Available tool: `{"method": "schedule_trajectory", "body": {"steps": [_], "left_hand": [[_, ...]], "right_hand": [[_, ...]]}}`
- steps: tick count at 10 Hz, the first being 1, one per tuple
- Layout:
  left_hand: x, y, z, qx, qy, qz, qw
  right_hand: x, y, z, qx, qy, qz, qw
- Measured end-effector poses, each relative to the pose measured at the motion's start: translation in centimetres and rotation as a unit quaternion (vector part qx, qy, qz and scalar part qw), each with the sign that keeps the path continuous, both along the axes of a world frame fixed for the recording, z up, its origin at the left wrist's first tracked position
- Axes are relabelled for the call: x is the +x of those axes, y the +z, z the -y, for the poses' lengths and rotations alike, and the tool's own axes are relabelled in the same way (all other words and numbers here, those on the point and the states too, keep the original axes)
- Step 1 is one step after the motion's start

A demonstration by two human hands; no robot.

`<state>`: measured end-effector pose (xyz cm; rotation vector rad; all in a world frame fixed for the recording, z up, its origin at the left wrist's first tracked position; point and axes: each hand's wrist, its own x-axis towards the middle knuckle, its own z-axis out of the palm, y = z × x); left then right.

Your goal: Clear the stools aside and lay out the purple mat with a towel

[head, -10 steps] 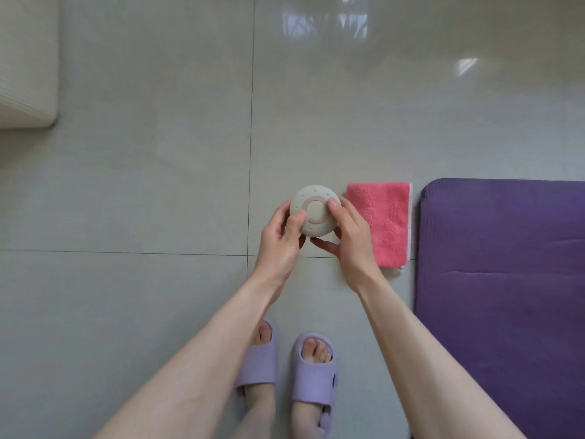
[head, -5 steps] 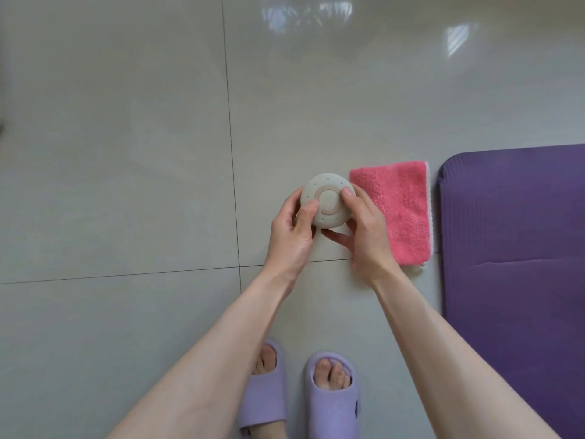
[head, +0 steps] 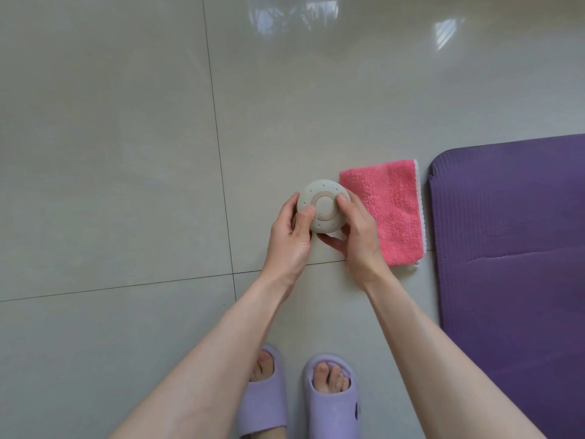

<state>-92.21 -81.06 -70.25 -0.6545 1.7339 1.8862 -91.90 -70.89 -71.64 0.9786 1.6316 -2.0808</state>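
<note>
floor (head: 126, 153): glossy tiles | pink towel (head: 392, 213) just beside purple mat (head: 512, 248) | 2 slippers (head: 332, 403)

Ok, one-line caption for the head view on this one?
Both hands, left and right, hold a round beige device above the tiled floor, beside a folded pink towel and purple mat.

No text, label, brand or number can be read anywhere — the round device (head: 323, 205) shows only small dots and a plain ring, no lettering.
</note>
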Motion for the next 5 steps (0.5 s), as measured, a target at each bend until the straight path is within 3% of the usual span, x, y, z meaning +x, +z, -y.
{"method": "schedule_trajectory", "body": {"steps": [5], "left_hand": [[-0.7,3.8,2.5,-0.105,-0.058,0.074,0.990]], "right_hand": [[1.7,5.9,-0.9,0.036,-0.019,0.060,0.997]]}}
